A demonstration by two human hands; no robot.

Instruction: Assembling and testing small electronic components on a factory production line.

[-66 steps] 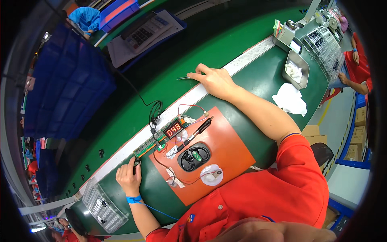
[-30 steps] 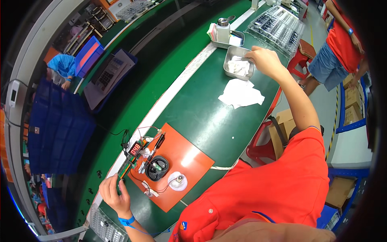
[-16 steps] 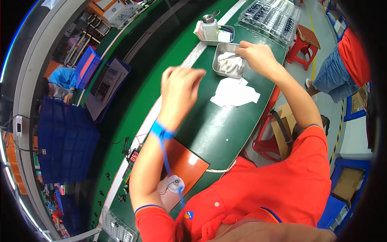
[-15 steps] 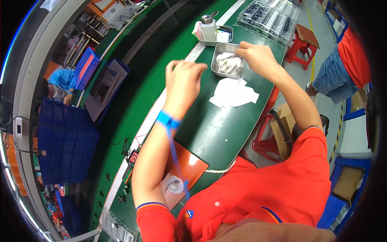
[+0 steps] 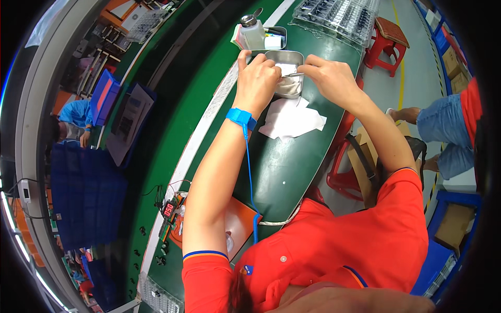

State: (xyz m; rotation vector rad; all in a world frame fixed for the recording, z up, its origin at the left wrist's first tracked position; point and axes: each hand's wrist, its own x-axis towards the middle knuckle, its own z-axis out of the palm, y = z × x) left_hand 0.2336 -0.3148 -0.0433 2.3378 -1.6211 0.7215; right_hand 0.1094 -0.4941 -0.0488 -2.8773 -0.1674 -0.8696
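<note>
A metal tray (image 5: 301, 89) stands on the green bench with crumpled white cloth (image 5: 288, 86) in it. My right hand (image 5: 334, 82) is at the tray's right rim, its thumb and fingers pinched on a thin metal tool (image 5: 294, 75) like tweezers. The tool lies level across the tray. From the left, my left hand (image 5: 257, 81) reaches over the rim to the tool's other end. Its fingers are curled together, and what they grip is hidden. A blue wrist strap (image 5: 241, 118) with a coiled cord circles my left wrist. Flat white wipes (image 5: 292, 121) lie just nearer than the tray.
Behind the tray stands a pump bottle (image 5: 252, 34) in another tray. Clear plastic trays of dark parts (image 5: 336, 21) lie at the far end. An orange mat (image 5: 245, 221) and a red digital display (image 5: 168, 209) are near my left elbow. Red stools (image 5: 385, 49) and a person (image 5: 443, 125) are at right.
My left hand has moved right to the tray and its fingers have closed. The thin metal tool now shows between my hands. The view has shifted slightly, and the person at right has moved.
</note>
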